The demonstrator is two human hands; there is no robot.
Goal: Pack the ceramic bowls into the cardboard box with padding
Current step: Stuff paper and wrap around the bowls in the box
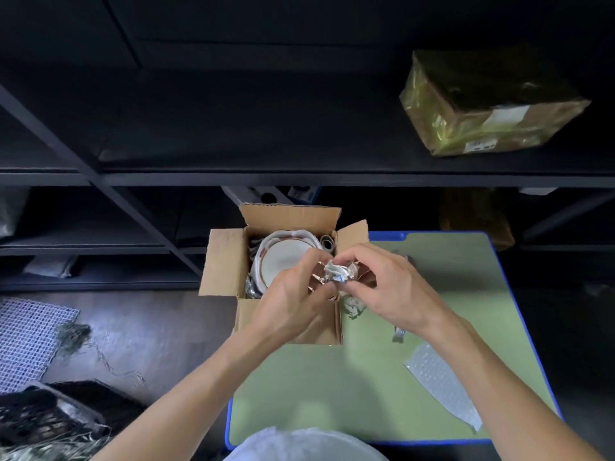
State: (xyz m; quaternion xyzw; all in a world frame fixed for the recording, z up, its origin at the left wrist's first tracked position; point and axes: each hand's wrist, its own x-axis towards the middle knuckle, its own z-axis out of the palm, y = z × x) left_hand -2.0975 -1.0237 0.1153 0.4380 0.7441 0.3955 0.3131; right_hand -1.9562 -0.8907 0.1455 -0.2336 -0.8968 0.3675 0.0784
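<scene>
Black metal shelving fills the top half of my feed, and on its upper right shelf I see a taped brown parcel sitting at an angle. Below it stands the table, with a green top and a blue edge. The cardboard box rests on the table's far left corner with all four flaps folded outward. Inside the box lies a ceramic bowl, white with a brown rim, with white padding tucked around its far side. I cannot tell whether more bowls lie under it. A strip of bubble wrap lies flat on the green top near the right edge, well apart from the box. Both hands meet over the box's near right corner. The left hand comes in from the left with its fingers curled, and the right hand comes from the right. Each pinches one side of a crumpled paper wad held between them just above the box rim.
</scene>
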